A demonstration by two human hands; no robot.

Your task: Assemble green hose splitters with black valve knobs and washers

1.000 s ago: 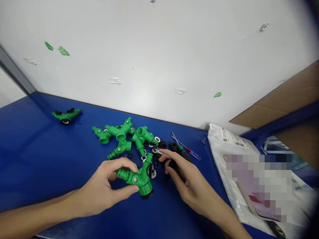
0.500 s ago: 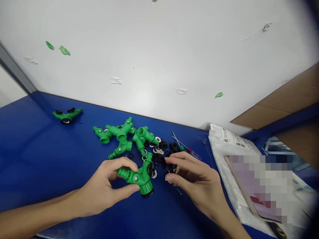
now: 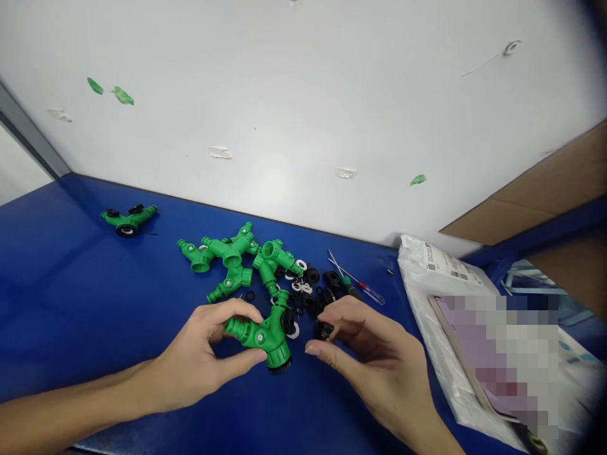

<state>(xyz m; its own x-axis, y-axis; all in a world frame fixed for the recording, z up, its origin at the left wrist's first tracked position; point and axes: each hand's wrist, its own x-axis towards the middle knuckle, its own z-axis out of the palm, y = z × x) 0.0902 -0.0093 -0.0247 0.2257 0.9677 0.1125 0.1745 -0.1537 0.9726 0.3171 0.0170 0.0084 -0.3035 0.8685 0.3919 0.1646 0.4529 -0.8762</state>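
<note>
My left hand (image 3: 208, 354) grips a green Y-shaped hose splitter (image 3: 269, 338) between thumb and fingers. This splitter has a black ring at its lower end and a black valve knob (image 3: 287, 321) on its right branch; a small pale square shows on its left branch. To the right, my right hand (image 3: 374, 360) pinches a small black valve knob (image 3: 324, 329) by its fingertips, apart from the splitter. Behind both hands lie several bare green splitters (image 3: 231, 253), with white ring washers (image 3: 301, 288) and black ring parts (image 3: 312, 275) beside them.
A green splitter with black knobs (image 3: 128, 220) sits at the far left of the blue table (image 3: 95, 303). Two screwdrivers (image 3: 367, 291) lie behind my right hand. At the right are a white plastic parcel (image 3: 417, 272) and a phone (image 3: 467, 354), partly blurred. A white wall (image 3: 284, 95) bounds the back.
The fingers of my right hand have shifted around the small black knob, turning it slightly. My left hand and the splitter have barely moved.
</note>
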